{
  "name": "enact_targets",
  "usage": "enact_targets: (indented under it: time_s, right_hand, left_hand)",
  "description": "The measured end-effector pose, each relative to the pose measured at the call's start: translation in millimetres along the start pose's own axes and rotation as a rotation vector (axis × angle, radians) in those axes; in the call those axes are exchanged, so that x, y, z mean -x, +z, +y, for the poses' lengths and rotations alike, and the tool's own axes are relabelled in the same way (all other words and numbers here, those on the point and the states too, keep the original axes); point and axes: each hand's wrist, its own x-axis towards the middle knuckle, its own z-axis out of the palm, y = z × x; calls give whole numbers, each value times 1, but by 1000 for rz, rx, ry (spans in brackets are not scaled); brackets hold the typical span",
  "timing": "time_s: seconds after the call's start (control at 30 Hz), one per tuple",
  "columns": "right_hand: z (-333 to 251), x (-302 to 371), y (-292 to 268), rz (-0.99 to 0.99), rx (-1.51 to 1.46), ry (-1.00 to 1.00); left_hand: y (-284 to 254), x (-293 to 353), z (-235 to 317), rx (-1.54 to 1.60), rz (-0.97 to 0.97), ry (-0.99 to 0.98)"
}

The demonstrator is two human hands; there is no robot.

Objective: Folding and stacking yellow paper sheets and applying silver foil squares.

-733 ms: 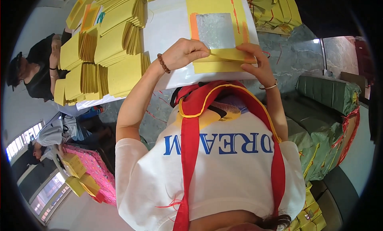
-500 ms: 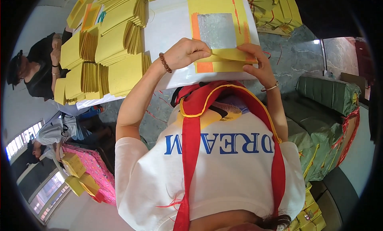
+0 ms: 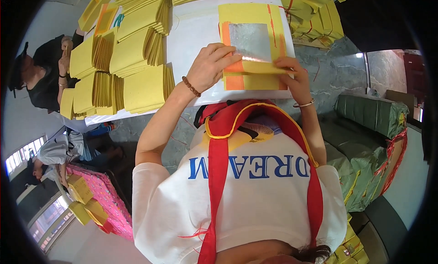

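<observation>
On the white-covered table (image 3: 191, 22) in front of me lies a yellow paper sheet (image 3: 251, 13) with orange bands and a silver foil square (image 3: 250, 41). A narrow flap (image 3: 260, 69) is raised along the sheet's near side, slightly blurred. My left hand (image 3: 212, 65), with a beaded bracelet at its wrist, has its fingers closed at the flap's left end; its thumb is mostly hidden. Thumb and fingers of my right hand (image 3: 295, 79) pinch the flap's right end.
Stacks of folded yellow paper (image 3: 143, 88) fill the table's left side. Tied yellow bundles (image 3: 315, 24) stand beyond its right edge. Green wrapped bales (image 3: 369, 113) are at my right. At the left are a person in black (image 3: 43, 75) and another (image 3: 68, 150) by a pink-covered table (image 3: 102, 191).
The fingers of my left hand have straightened somewhat from a tight pinch at the flap. My right hand's grip has shifted slightly along the flap's right end. The whole view has moved a little.
</observation>
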Motion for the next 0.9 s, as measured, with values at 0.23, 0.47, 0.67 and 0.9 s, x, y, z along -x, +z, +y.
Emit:
enact_targets:
  time_s: [0.23, 0.47, 0.67, 0.9]
  right_hand:
    - [-19, 4, -15, 20, 643, -438]
    - [-28, 6, -5, 6, 376, -71]
    - [-32, -13, 12, 242, 15, 199]
    - [-22, -19, 13, 273, 83, 194]
  left_hand:
    - [-21, 13, 32, -86, 76, 103]
    - [-7, 11, 32, 307, 74, -457]
    - [13, -9, 4, 660, 82, -748]
    - [30, -13, -11, 655, 117, -785]
